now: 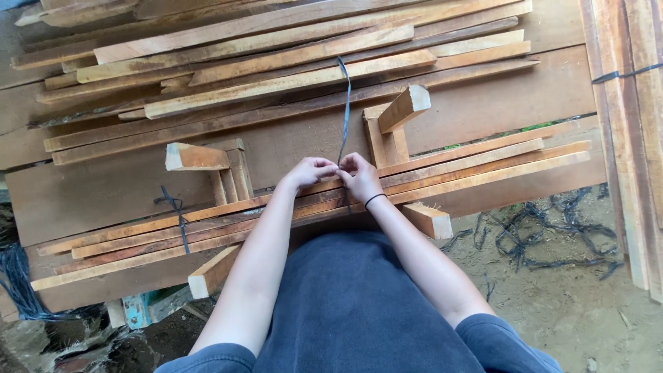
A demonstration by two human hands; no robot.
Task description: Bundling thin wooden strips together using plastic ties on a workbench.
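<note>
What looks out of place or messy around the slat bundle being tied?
Loose black strap scraps lie tangled on the dirt at right. The wooden slats beyond the bundle sit fanned at uneven angles. Both hands, left hand and right hand, pinch the strap; nothing looks broken.

bare forearms, dark grey-blue short-sleeved shirt (pixel 359 311), thin black band (pixel 375 199) on right wrist.

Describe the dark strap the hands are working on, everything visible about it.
The dark strap is a thin, flat, bluish-black band, plastic by its look. It runs taut from the far loose slats toward the person, ending between the left hand and right hand, which pinch it above the slat bundle.
</note>
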